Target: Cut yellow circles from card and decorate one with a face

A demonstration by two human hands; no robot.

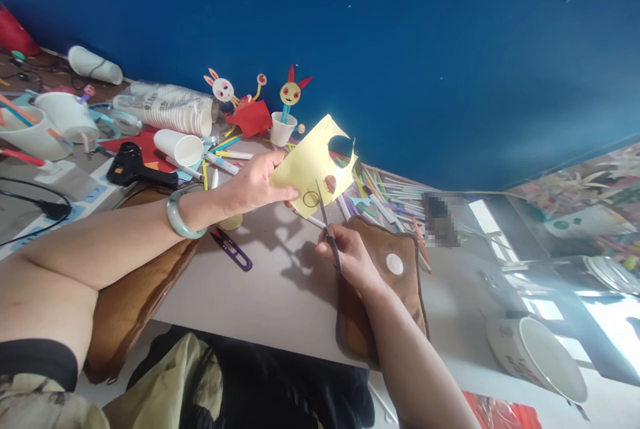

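My left hand [257, 182] pinches the left side of a sheet of yellow paper [307, 159] held above the table. The paper has a large round cutout on its upper right, a smaller hole below it and a drawn circle near the lower edge. My right hand [353, 256] is closed around the handles of a pair of scissors [327, 232]. Their blades point up and lie against the paper, just right of the drawn circle. Purple thread snips [233, 249] rest on the table below my left wrist, by a round yellow piece [231, 222].
Brown cushions [385, 249] lie under both forearms. A black glue gun [140, 168], stacked paper cups [170, 109] and markers crowd the left. Behind the paper stand rabbit-faced cup figures [283, 126]. Many coloured sticks [400, 196] spread to the right, and a white bowl [535, 356] sits lower right.
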